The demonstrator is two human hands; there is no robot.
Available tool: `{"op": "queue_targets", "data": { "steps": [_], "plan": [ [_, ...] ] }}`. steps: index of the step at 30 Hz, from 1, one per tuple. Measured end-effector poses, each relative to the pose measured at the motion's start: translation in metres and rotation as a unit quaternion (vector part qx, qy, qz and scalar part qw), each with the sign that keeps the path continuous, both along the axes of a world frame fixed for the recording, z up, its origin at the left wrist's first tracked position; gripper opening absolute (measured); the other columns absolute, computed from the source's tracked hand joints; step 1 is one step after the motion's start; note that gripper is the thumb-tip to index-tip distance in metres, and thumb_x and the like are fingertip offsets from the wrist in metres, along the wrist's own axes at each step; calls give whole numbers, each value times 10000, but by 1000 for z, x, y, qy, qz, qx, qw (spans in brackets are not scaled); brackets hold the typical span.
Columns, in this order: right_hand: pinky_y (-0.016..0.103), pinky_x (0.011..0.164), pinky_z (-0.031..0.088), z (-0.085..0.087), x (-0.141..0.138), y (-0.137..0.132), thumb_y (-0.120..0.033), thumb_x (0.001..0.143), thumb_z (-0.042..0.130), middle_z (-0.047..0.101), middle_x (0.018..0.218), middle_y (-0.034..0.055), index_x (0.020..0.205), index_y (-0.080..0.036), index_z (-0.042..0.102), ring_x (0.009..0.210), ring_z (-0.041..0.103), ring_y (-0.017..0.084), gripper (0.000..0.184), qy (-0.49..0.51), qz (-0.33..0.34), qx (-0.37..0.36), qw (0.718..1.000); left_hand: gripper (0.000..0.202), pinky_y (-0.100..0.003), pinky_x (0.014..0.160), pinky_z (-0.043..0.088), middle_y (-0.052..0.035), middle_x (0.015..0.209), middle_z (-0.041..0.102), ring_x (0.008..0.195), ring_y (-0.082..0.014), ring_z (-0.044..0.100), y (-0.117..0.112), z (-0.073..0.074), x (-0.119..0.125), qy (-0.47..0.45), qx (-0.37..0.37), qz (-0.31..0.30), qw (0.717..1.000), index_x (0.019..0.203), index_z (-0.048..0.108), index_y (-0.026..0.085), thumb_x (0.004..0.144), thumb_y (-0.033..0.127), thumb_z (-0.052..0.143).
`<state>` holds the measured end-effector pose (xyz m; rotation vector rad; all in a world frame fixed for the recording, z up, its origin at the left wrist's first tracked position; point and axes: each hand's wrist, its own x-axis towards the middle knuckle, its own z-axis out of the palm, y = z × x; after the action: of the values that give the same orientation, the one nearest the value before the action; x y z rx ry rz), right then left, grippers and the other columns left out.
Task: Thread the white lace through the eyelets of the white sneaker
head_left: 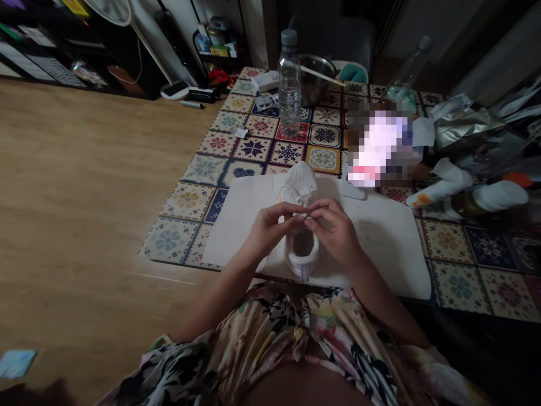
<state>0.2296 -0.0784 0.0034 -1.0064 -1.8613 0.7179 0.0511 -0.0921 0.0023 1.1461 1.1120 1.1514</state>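
A small white shoe [301, 186] stands on a white sheet [380, 237], toe pointing away from me, heel opening toward me. My left hand [270, 228] and my right hand [333, 228] meet above the shoe's opening. Both hands pinch the shoe's white lace [302, 213] between fingertips, just behind the laced front. The lace ends themselves are too thin to make out clearly.
The sheet lies on a low table with a patterned tile cloth [253, 149]. A clear plastic bottle [289, 84] stands behind the shoe, a metal pot [315, 79] beyond it. Tubes, bags and clutter [465, 169] fill the right side. Wooden floor [84, 186] stretches to the left.
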Motion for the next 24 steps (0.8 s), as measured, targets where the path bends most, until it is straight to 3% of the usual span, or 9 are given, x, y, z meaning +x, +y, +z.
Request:
{"op": "queue_targets", "data": {
  "steps": [3,5,9,12,14,17,24],
  "plan": [
    [380,915,518,-2,0,2,-236,860,645,650,1036,53,850,-223,651,1006,637,198,17,39,47,-57,997,287,-237,660,436,-15,711,687,656,-105,567,0,0,0,1,-9,2,1000,879,777,163,722,401,800],
    [373,902,517,-2,-1,2,-204,836,649,654,1031,50,850,-222,641,991,641,197,24,35,46,-50,997,296,-238,650,439,-17,705,693,644,-106,569,0,1,1,-1,-22,6,1000,863,778,159,701,404,812],
    [386,891,482,1,-2,-2,-174,846,649,691,972,42,919,-236,640,954,644,212,96,-43,-24,84,995,298,-238,638,444,-30,730,720,644,-111,579,1,7,2,-6,-39,5,999,780,768,149,660,414,834],
    [377,896,437,3,-3,-6,-158,889,638,733,958,25,969,-256,660,914,660,194,129,-130,-43,221,966,298,-252,687,471,-32,736,732,682,-126,608,3,8,1,-15,-38,-9,999,754,767,152,645,419,843],
    [367,886,430,3,-2,-7,-142,901,633,745,946,10,958,-268,671,890,668,178,143,-146,-39,269,951,289,-264,721,484,-35,741,740,706,-135,624,5,8,0,-25,-38,-19,999,750,771,157,642,415,844],
    [373,876,449,4,1,-7,-155,894,655,740,930,7,927,-272,687,901,665,183,126,-98,-22,266,959,273,-273,700,487,-41,744,744,683,-134,616,9,5,-1,-41,-49,-15,998,752,775,157,637,396,840],
    [407,811,484,5,15,-11,-179,849,721,744,809,-4,823,-269,708,842,633,206,94,-3,52,178,983,255,-231,608,445,8,637,667,585,-93,564,24,-4,2,-71,-15,39,997,819,733,152,603,246,831]
  ]
}}
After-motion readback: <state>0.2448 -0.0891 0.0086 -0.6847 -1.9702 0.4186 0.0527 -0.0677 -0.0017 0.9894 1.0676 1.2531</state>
